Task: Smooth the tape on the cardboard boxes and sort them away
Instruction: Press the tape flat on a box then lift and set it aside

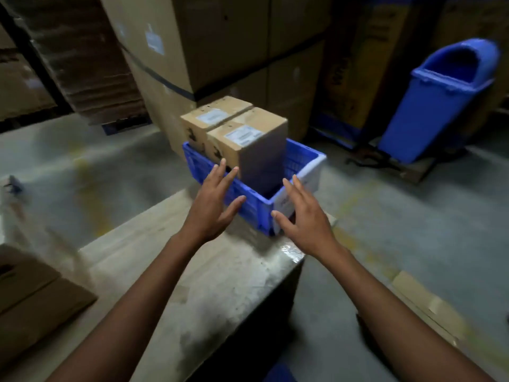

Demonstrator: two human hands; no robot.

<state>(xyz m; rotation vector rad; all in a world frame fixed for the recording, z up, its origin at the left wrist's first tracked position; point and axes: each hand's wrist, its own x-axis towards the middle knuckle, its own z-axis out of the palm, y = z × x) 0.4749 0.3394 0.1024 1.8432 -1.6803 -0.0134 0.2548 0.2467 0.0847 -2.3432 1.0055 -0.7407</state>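
Observation:
Two small cardboard boxes stand upright side by side in a blue plastic crate point(253, 208) at the far end of a worn table. The nearer box point(256, 144) has a white label on top, and so does the farther box point(213, 117) behind it. My left hand point(214, 202) hovers open over the crate's near left rim, fingers spread, just short of the nearer box. My right hand point(303, 213) is open too, at the crate's near right corner, touching nothing that I can see.
Large stacked cartons point(220, 51) rise right behind the crate. A blue bin point(440, 106) leans at the right on the concrete floor. Another cardboard box point(30, 293) lies at the left by the table. Flat cardboard point(429, 307) lies on the floor to the right.

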